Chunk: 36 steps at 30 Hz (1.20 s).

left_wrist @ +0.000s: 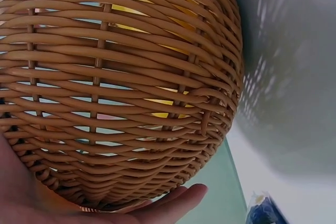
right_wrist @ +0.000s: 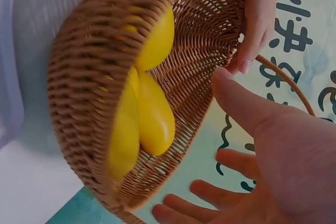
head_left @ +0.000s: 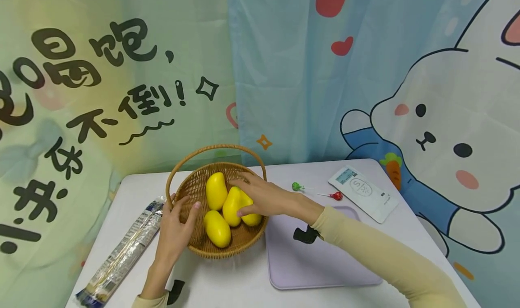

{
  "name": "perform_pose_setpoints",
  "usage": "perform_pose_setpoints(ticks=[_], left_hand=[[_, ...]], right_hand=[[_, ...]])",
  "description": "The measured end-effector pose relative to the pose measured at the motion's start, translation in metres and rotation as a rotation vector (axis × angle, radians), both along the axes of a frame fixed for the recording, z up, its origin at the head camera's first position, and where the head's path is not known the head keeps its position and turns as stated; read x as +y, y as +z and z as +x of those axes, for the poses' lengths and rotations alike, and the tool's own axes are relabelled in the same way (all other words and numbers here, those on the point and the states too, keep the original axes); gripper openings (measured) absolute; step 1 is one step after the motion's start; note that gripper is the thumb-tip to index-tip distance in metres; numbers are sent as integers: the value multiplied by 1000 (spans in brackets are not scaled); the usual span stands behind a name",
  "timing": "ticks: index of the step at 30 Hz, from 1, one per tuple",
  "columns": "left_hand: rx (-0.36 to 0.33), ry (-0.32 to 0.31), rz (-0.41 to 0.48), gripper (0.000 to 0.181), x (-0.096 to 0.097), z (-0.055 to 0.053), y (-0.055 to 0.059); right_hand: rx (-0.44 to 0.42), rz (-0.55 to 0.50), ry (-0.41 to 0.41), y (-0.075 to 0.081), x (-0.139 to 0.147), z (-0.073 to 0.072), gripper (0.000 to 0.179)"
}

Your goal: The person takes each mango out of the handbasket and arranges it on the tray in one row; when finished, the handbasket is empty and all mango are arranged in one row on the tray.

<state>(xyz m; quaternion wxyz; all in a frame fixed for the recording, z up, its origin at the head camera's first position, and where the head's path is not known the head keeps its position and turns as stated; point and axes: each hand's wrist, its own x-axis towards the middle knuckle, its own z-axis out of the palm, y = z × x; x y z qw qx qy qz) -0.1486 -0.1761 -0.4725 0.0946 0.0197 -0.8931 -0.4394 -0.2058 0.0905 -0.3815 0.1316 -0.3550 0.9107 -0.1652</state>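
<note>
A brown wicker basket [head_left: 194, 231] with an arched handle [head_left: 215, 147] stands on the white table and holds several yellow mangoes [head_left: 216, 191]. At its left side my left hand [head_left: 172, 231] grips the rim, thumb on the inner side; in the left wrist view its fingers [left_wrist: 178, 203] lie along the weave. My right hand [head_left: 264, 196] reaches over the right rim, fingers spread, and overlaps the right-hand mangoes in the head view. In the right wrist view that hand [right_wrist: 262, 150] has nothing between its spread fingers, with the mangoes [right_wrist: 156, 116] lower in the basket.
Right of the basket lies a lilac tray [head_left: 321, 272], partly under my right forearm. Behind it are a green lollipop [head_left: 297, 186], a red lollipop [head_left: 336, 195] and a white packet [head_left: 363, 193]. A long silver package [head_left: 126, 249] lies along the left. A printed curtain [head_left: 280, 95] hangs behind.
</note>
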Motion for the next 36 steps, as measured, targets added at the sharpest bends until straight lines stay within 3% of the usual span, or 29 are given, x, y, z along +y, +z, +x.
perform_pose_setpoints(ticks=[6,14,24,36], left_hand=[[-17,12,1,66,1,1,1],[-33,21,-13,66,2,3,1],[-6,25,-21,65,4,3,1],[0,19,-21,64,5,1,1]], right_hand=[[-135,85,-21,12,-13,-10,82],[-172,207,-42,7,-25,-11,89],[-175,302,-101,-5,-32,-10,94],[-71,444,-124,-20,-37,-2,95]])
